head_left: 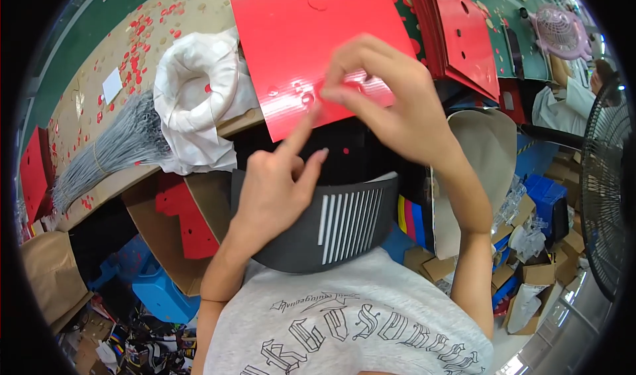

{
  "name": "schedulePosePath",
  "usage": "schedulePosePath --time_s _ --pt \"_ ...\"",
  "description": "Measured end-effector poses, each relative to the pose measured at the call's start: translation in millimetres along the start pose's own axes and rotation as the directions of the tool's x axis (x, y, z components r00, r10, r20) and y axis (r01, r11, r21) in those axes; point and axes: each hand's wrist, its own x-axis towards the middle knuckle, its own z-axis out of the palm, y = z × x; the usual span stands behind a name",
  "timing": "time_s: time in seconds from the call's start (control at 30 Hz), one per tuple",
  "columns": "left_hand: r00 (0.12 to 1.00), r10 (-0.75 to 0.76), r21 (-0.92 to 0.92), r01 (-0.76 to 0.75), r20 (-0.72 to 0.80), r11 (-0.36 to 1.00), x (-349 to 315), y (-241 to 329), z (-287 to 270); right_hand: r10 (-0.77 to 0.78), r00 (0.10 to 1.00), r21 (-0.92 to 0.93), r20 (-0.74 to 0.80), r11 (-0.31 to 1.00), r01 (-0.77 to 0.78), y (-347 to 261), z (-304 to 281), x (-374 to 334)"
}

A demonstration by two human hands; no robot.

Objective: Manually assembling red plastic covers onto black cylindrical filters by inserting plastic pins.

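A glossy red plastic sheet (278, 37) with round cut-outs lies on the table in front of me, its near edge overhanging. My left hand (271, 189) is at that near edge. Its index finger stretches up to a round cut-out, with the thumb held apart. Over the sheet, my right hand (391, 97) is curled, thumb and index fingertips drawn together. Motion blurs those fingertips, and whatever they pinch cannot be made out. Beside the sheet on the left stands a white bag with a thick rolled rim (199, 87), a red scrap inside it.
Bundled grey wires (109, 150) lie left of the bag. More red sheets (460, 37) are stacked at right. Red and tan discs litter the table (86, 63). A dark curved panel with white stripes (291, 242) sits before my body. A black fan (603, 189) stands far right.
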Motion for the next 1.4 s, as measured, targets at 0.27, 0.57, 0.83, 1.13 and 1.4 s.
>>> schedulePosePath --time_s 0.27,0.57,0.83,1.13,1.4 --pt "0.987 0.102 0.093 -0.091 -0.123 0.992 -4 -8 2 0.065 0.983 -0.028 0.172 0.998 -0.061 48 25 29" --pt "0.971 0.198 0.101 -0.185 -0.135 0.977 -3 -14 5 0.151 0.950 -0.072 0.273 0.988 -0.136 50 24 35" --pt "0.958 0.243 0.317 -0.186 -0.151 0.930 -1 -16 7 0.110 0.977 -0.127 0.182 0.988 -0.087 49 33 32" --pt "0.940 0.309 0.476 -0.206 -0.147 0.855 0 -17 12 0.054 0.999 -0.220 -0.004 0.974 -0.054 55 31 22" --pt "0.927 0.323 0.446 -0.211 -0.192 0.870 4 -18 12 -0.142 0.989 -0.688 -0.035 0.722 0.079 97 14 30"
